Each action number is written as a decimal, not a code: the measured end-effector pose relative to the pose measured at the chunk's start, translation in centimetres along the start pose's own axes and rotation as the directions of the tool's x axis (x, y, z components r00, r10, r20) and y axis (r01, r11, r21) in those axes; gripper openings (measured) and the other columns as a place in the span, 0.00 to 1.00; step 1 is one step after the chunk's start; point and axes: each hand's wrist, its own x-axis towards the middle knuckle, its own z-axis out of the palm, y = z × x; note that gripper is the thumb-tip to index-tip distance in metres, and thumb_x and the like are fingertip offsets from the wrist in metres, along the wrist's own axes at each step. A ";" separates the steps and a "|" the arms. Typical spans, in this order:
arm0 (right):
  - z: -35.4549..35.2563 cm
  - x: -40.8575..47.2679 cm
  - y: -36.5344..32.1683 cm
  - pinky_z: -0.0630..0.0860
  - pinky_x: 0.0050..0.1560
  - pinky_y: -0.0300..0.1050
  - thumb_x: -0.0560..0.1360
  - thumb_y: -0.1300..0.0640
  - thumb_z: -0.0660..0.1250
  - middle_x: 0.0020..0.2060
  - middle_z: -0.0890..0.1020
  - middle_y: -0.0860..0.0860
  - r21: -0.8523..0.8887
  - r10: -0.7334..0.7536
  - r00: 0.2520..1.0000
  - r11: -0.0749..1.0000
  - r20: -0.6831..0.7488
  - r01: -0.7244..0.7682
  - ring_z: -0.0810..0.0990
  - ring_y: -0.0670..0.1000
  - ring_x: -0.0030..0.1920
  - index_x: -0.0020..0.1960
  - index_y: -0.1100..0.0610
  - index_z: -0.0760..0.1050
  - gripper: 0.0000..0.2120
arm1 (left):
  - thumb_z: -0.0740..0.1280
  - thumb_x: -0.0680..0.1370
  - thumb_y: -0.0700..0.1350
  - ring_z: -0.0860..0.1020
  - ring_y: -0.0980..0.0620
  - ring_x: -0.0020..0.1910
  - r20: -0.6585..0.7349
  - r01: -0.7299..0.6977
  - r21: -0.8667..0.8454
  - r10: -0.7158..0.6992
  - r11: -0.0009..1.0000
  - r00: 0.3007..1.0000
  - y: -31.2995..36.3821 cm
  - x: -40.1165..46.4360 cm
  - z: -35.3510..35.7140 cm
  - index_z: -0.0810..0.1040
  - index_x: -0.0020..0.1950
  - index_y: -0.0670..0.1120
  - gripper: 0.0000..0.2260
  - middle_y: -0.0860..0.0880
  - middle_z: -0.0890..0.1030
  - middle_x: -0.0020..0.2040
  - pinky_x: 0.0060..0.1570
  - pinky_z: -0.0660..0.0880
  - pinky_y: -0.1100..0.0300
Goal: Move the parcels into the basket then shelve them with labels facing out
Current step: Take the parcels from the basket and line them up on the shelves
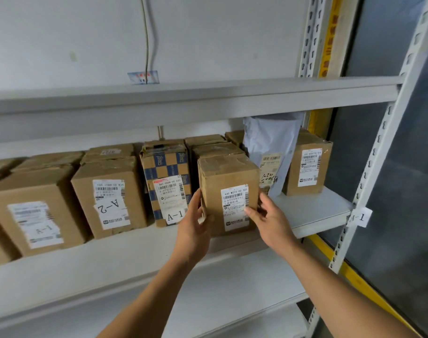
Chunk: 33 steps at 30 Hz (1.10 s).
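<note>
A big grey shelf (313, 211) holds a row of brown boxes with white stickers facing out. A grey bag (271, 142) stands near the right end, between boxes. One box (229, 191) stands on the shelf, just right of a checkered box (166, 167) — both hands hold it. The left hand (194, 223) curls round its left edge. The right hand (269, 218) grips its right edge — thumb on the sticker (235, 206).

parcel storeroom: labelled boxes (110, 196), steel shelving (315, 215)
</note>
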 end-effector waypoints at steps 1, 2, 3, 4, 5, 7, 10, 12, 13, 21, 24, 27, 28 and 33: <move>0.0 -0.1 -0.1 0.72 0.60 0.26 0.83 0.53 0.70 0.59 0.80 0.28 -0.003 -0.001 1.000 1.000 -0.001 0.001 0.75 0.24 0.58 0.77 0.41 0.69 0.25 | 0.65 0.84 0.37 0.75 0.75 0.63 0.005 -0.006 0.016 0.006 1.000 1.000 -0.1 0.1 -0.1 0.61 0.79 0.67 0.32 0.75 0.77 0.64 0.52 0.76 0.75; 0.0 -0.1 -0.1 0.72 0.58 0.25 0.83 0.53 0.69 0.58 0.80 0.28 -0.007 -0.001 1.000 1.000 -0.001 0.001 0.75 0.23 0.57 0.76 0.39 0.69 0.24 | 0.65 0.84 0.37 0.75 0.74 0.63 0.003 -0.012 0.030 0.012 0.999 1.000 -0.3 0.2 -0.1 0.61 0.80 0.66 0.32 0.72 0.77 0.66 0.53 0.75 0.75; -0.1 -0.1 -0.2 0.70 0.55 0.22 0.83 0.52 0.69 0.57 0.79 0.26 -0.014 -0.004 1.000 1.000 0.003 0.004 0.74 0.21 0.56 0.75 0.37 0.68 0.24 | 0.65 0.84 0.37 0.75 0.73 0.63 0.002 -0.013 0.036 0.013 0.999 1.000 -0.5 0.3 0.0 0.61 0.81 0.64 0.32 0.69 0.76 0.68 0.53 0.75 0.74; -0.1 -0.1 -0.3 0.68 0.52 0.20 0.84 0.52 0.69 0.57 0.77 0.25 -0.018 -0.004 1.000 1.000 0.008 0.004 0.73 0.19 0.54 0.74 0.34 0.67 0.24 | 0.65 0.84 0.37 0.74 0.73 0.63 0.002 -0.008 0.035 0.008 0.999 1.000 -0.6 0.4 0.0 0.61 0.82 0.63 0.32 0.67 0.76 0.69 0.53 0.75 0.74; -0.2 -0.2 -0.4 0.68 0.50 0.18 0.84 0.52 0.68 0.56 0.76 0.24 -0.015 -0.004 1.000 1.000 0.011 0.004 0.72 0.18 0.53 0.74 0.34 0.65 0.25 | 0.65 0.84 0.37 0.74 0.74 0.63 0.002 -0.003 0.032 0.003 0.999 1.000 -0.7 0.4 0.1 0.61 0.82 0.62 0.32 0.67 0.76 0.69 0.53 0.75 0.75; -0.3 -0.2 -0.6 0.67 0.50 0.17 0.84 0.54 0.68 0.56 0.76 0.24 -0.006 -0.012 1.000 1.000 0.008 0.012 0.71 0.17 0.52 0.75 0.34 0.64 0.26 | 0.64 0.84 0.35 0.74 0.76 0.62 -0.007 -0.003 0.033 0.003 0.999 1.000 -0.5 0.3 0.2 0.61 0.82 0.63 0.33 0.69 0.75 0.68 0.52 0.75 0.76; -0.5 -0.3 -0.6 0.65 0.47 0.14 0.84 0.57 0.68 0.56 0.75 0.25 0.009 -0.017 1.000 1.000 0.007 0.017 0.69 0.15 0.50 0.73 0.35 0.62 0.26 | 0.63 0.83 0.33 0.75 0.73 0.62 -0.007 -0.023 0.027 0.024 0.999 1.000 0.0 0.0 0.2 0.61 0.78 0.67 0.34 0.68 0.76 0.67 0.50 0.76 0.74; -0.5 -0.4 -0.5 0.65 0.49 0.15 0.84 0.56 0.68 0.57 0.76 0.26 0.017 -0.014 1.000 1.000 0.010 0.014 0.70 0.16 0.52 0.76 0.37 0.65 0.26 | 0.64 0.83 0.33 0.76 0.66 0.65 -0.011 -0.030 0.030 0.030 0.999 0.999 -0.3 -0.1 0.4 0.63 0.79 0.66 0.34 0.65 0.77 0.69 0.51 0.78 0.72; -0.5 -0.5 -0.4 0.66 0.51 0.16 0.84 0.56 0.68 0.58 0.78 0.28 0.024 -0.010 1.000 1.000 0.008 0.010 0.71 0.18 0.53 0.78 0.39 0.66 0.27 | 0.64 0.83 0.33 0.77 0.61 0.68 -0.015 -0.026 0.034 0.026 0.999 1.000 -0.5 -0.1 0.6 0.63 0.80 0.64 0.33 0.63 0.76 0.71 0.52 0.79 0.70; -4.7 -1.7 1.4 0.73 0.63 0.35 0.84 0.56 0.67 0.61 0.82 0.32 0.044 0.020 0.997 0.999 -0.071 -0.017 0.77 0.28 0.61 0.77 0.40 0.69 0.24 | 0.70 0.82 0.41 0.79 0.65 0.63 0.036 -0.035 0.044 0.034 0.998 0.999 0.8 -0.1 4.8 0.63 0.82 0.63 0.33 0.72 0.76 0.66 0.58 0.78 0.67; -7.7 -2.1 2.7 0.74 0.67 0.39 0.84 0.57 0.67 0.63 0.83 0.36 0.059 0.048 0.990 0.997 -0.135 -0.040 0.78 0.34 0.64 0.76 0.42 0.70 0.23 | 0.70 0.81 0.43 0.78 0.62 0.68 0.100 -0.069 0.041 0.065 0.997 0.993 1.6 0.7 7.9 0.63 0.79 0.69 0.34 0.68 0.77 0.69 0.67 0.78 0.53; -10.4 -2.0 3.9 0.72 0.60 0.30 0.85 0.59 0.66 0.60 0.82 0.33 0.066 0.091 0.977 0.995 -0.192 -0.080 0.78 0.28 0.60 0.75 0.44 0.71 0.21 | 0.71 0.81 0.42 0.78 0.62 0.68 0.129 -0.038 0.004 0.037 0.999 0.991 2.6 1.7 11.3 0.64 0.79 0.69 0.33 0.66 0.79 0.68 0.67 0.79 0.53; -11.3 -1.9 4.3 0.72 0.60 0.30 0.85 0.59 0.66 0.59 0.82 0.32 0.062 0.100 0.972 0.994 -0.212 -0.089 0.77 0.27 0.59 0.74 0.44 0.71 0.21 | 0.71 0.82 0.42 0.78 0.59 0.68 0.139 -0.023 -0.010 0.024 1.000 0.990 2.8 2.0 12.4 0.64 0.80 0.67 0.33 0.63 0.79 0.69 0.67 0.79 0.51; -14.7 -0.5 6.4 0.74 0.59 0.33 0.86 0.57 0.65 0.65 0.82 0.40 0.045 0.143 0.949 0.990 -0.282 -0.136 0.79 0.39 0.64 0.75 0.42 0.69 0.21 | 0.70 0.82 0.42 0.76 0.55 0.72 0.224 0.018 -0.062 -0.003 0.998 0.975 3.9 4.1 17.2 0.62 0.81 0.65 0.33 0.64 0.77 0.70 0.68 0.78 0.55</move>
